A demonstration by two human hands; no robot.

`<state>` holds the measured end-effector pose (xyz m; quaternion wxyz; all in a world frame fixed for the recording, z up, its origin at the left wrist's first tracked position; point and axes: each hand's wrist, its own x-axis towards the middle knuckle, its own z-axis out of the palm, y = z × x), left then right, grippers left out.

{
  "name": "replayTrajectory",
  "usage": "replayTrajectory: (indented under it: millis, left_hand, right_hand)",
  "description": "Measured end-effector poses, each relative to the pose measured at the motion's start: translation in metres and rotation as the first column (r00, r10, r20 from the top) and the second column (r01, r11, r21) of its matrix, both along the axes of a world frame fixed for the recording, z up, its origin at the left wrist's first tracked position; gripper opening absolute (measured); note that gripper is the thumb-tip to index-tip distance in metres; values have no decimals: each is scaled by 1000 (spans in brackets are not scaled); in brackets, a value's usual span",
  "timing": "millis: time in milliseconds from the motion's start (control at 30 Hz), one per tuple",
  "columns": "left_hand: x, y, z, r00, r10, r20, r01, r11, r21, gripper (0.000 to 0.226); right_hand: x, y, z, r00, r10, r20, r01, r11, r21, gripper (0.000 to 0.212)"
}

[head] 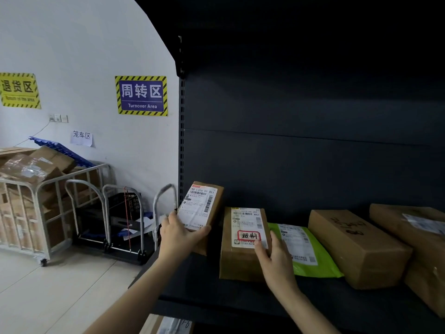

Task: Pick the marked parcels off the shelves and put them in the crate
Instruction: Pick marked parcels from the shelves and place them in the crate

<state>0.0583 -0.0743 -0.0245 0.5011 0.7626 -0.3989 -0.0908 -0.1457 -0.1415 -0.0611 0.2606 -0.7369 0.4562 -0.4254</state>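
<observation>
Left hand (180, 233): a small brown cardboard parcel with a white barcode label (201, 208) is being gripped by its lower end and held tilted at the left end of the dark metal shelf (240, 297). Right hand (274, 256): a brown cardboard box with a red-marked label (240, 259) is being clasped at its right edge as it lies flat on the shelf. A green plastic mailer (310, 259) is being pressed against that box. Far left, a metal cage trolley (48, 186) is being kept by the wall.
</observation>
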Motion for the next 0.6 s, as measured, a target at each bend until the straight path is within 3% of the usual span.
replayTrajectory:
  millis: [133, 233, 333, 433, 500, 600]
  left_hand:
    - [13, -9, 7, 997, -28, -75, 33, 998, 57, 103]
    - [16, -13, 8, 996, -29, -79, 37, 994, 101, 93]
    - [3, -5, 5, 989, 74, 132, -83, 995, 60, 81]
    - [-21, 5, -5, 973, -36, 226, 45, 998, -37, 55]
    - [-38, 7, -11, 974, -186, 126, 186, 982, 19, 42]
    - [-60, 11, -9, 899, -319, -299, 337, 941, 10, 41]
  right_hand:
    - [1, -2, 4, 1000, 0, -13, 1, 1000, 26, 53]
    - [1, -1, 11, 1000, 11, -7, -10, 998, 61, 57]
    - [0, 1, 18, 1000, 16, -4, -16, 995, 98, 59]
    - [0, -1, 15, 999, 31, 34, -36, 989, 140, 47]
    - [0, -2, 11, 997, 29, 65, -40, 986, 164, 40]
    - [-1, 3, 8, 995, 27, 96, -44, 984, 171, 37]
